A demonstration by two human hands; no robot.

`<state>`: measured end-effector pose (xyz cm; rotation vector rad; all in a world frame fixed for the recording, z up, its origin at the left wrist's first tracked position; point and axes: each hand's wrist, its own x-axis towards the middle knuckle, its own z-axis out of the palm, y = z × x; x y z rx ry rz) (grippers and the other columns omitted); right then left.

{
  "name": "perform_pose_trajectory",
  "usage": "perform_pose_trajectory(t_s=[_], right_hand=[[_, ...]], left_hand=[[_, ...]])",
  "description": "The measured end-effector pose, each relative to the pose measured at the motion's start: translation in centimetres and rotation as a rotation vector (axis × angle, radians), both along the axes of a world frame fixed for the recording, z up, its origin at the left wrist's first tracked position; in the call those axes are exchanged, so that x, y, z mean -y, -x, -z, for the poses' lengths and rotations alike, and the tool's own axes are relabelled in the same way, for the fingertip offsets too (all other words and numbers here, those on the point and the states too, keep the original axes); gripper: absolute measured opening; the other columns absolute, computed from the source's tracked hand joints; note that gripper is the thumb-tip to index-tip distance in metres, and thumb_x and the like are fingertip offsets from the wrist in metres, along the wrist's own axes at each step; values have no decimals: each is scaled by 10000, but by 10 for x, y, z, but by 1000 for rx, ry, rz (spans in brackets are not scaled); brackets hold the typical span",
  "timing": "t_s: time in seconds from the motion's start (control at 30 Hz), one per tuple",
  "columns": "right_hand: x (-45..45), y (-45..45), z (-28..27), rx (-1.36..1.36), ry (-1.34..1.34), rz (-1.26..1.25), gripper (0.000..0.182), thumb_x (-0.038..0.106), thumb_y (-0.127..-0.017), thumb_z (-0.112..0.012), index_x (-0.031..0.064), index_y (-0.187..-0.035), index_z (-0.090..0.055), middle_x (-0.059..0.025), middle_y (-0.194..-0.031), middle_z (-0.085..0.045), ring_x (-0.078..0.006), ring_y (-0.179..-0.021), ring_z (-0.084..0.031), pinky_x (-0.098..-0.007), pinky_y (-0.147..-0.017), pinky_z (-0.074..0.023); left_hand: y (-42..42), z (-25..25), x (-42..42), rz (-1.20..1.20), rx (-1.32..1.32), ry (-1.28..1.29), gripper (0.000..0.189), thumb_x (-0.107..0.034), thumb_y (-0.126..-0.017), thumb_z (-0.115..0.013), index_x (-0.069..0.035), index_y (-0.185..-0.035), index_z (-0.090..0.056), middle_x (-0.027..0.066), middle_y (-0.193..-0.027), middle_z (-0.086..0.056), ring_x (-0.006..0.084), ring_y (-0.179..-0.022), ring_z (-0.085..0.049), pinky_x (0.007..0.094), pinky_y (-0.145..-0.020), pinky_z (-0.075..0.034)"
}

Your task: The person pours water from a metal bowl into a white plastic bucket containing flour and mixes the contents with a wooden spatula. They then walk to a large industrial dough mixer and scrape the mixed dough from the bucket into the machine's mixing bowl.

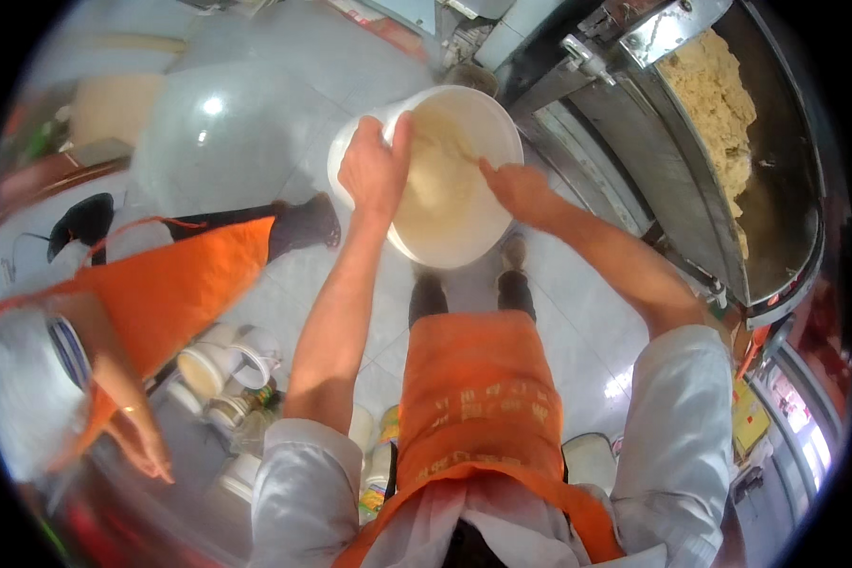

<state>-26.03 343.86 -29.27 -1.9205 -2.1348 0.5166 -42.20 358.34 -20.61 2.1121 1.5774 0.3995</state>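
Observation:
A round white plastic bucket (503, 128) is held out in front of me, tilted so that its mouth faces up toward my view. Pale yellow liquid or batter (437, 192) covers its inside bottom. My left hand (375, 163) grips the left rim, thumb along the inner side. Curled over the right side of the mouth is my right hand (520, 190). From its fingertips a thin tan tool (463, 150) appears to reach into the bucket; blur hides its kind and its far end.
To the right stands a large metal mixer bowl (788, 213) with crumbly dough (710, 106). At left, a co-worker in an orange apron (192, 284) has a hand (142, 444) lowered. White tubs (202, 369) and jars stand near that person. Tiled floor (255, 113) lies beyond.

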Motion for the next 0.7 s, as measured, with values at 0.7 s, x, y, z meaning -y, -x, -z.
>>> perform_pose_trajectory(t_s=[0.7], right_hand=[[29, -4, -17, 24, 360, 27, 530, 94, -834, -430, 52, -1329, -247, -139, -859, -593, -307, -767, -589, -409, -702, -443]], left_hand=[[-2, 0, -7, -27, -51, 63, 504, -548, -775, -508, -46, -809, -527, 122, -700, -570, 294, -681, -547, 386, -602, -411]])
